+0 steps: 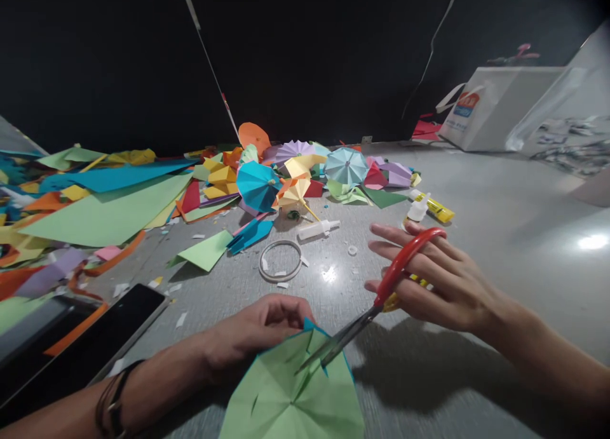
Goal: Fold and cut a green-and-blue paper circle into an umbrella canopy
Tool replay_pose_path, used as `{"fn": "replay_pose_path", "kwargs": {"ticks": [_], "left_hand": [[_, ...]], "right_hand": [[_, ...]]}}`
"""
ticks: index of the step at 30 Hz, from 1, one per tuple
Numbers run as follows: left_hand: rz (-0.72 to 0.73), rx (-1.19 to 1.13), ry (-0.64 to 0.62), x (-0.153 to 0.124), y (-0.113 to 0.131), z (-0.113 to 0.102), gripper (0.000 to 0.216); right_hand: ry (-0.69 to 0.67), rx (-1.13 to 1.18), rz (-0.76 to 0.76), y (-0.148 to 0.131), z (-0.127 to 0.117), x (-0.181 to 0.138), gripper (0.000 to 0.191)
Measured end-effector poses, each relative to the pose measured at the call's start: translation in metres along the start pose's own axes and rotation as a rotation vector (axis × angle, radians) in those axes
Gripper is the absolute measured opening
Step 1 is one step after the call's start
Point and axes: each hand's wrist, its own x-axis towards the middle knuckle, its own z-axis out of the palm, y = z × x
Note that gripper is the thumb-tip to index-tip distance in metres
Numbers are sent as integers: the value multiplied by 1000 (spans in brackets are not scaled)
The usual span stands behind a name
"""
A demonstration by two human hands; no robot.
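On the grey table (495,236), heaps of colored paper (105,204) and little paper umbrellas (346,166) sit far off, leaving open room here. The left hand (260,328) pinches a folded green paper (290,388) to keep it still. The right hand (443,286) holds red scissors (405,267), their blades (333,344) a little apart at the paper's edge.

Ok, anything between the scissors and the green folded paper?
Nothing visible. The blades of the red-handled scissors, gripped by the right hand, reach over the edge of the green folded paper, which the left hand holds.
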Motion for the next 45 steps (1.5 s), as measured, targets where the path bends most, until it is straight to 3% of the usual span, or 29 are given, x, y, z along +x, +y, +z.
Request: {"fn": "replay_pose_path", "kwargs": {"ticks": [9, 22, 45], "left_hand": [[-31, 18, -73, -5, 3, 12, 31], [42, 31, -86, -3, 6, 10, 28], [-7, 31, -134, -3, 1, 9, 27]], "right_hand": [[50, -88, -42, -1, -2, -8, 16], [30, -107, -50, 4, -7, -9, 16], [62, -121, -129, 1, -11, -8, 23]]}}
